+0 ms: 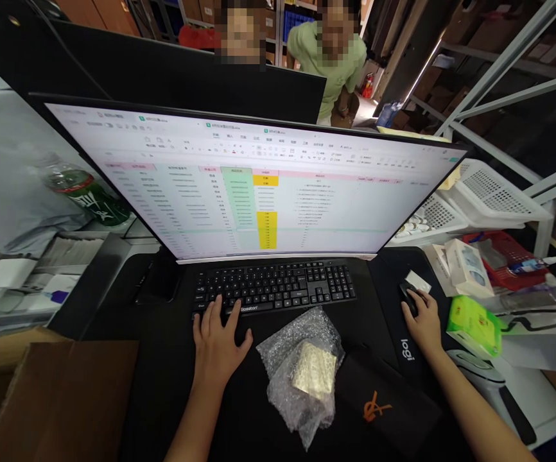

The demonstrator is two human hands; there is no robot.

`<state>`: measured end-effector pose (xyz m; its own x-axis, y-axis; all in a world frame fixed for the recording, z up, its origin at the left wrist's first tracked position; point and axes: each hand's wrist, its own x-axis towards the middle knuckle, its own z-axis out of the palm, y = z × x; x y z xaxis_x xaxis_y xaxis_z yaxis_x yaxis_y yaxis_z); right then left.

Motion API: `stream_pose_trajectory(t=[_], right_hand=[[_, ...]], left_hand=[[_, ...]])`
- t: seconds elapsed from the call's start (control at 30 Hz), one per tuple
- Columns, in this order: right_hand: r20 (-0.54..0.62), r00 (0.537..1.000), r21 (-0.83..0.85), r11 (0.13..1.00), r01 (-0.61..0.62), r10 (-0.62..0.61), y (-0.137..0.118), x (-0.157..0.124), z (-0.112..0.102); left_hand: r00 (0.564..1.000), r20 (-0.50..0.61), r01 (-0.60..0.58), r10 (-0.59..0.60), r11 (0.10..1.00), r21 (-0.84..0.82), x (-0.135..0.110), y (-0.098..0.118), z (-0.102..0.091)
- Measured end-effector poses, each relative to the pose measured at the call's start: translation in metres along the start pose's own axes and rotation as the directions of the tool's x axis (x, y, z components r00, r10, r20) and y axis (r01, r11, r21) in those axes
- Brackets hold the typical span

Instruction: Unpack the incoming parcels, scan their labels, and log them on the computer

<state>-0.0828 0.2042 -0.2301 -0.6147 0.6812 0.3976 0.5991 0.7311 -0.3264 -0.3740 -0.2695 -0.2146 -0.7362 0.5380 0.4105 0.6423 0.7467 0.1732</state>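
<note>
My left hand (220, 340) lies with spread fingers at the lower left edge of a black keyboard (273, 285), fingertips by its bottom keys. On the right, my right hand (422, 317) rests over a dark computer mouse (407, 296) on a black mouse pad (398, 269). Behind the keyboard stands a wide monitor (186, 192) showing a spreadsheet with green, yellow and pink cells. Between my forearms lies a bubble-wrap bag (287, 340) with a pale gold item (314, 370) in it. Beside it is a dark pouch (398, 404) with an orange mark.
At left are an open cardboard box (66, 398), a phone (157, 282) and a green-labelled bottle (92, 196). At right are a green packet (474, 326), a handheld scanner (485, 378), a red basket (504, 256) and white baskets (492, 189). Two people are beyond the monitor.
</note>
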Motion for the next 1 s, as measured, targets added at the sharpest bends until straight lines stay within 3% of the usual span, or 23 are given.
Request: stream_pose_trajectory(t=[1.0], right_hand=[[-0.010, 0.999, 0.017, 0.999, 0.040, -0.040, 0.0004, 0.0000, 0.0002]], left_hand=[[1.000, -0.004, 0.008, -0.008, 1.000, -0.014, -0.0003, 0.0003, 0.0000]])
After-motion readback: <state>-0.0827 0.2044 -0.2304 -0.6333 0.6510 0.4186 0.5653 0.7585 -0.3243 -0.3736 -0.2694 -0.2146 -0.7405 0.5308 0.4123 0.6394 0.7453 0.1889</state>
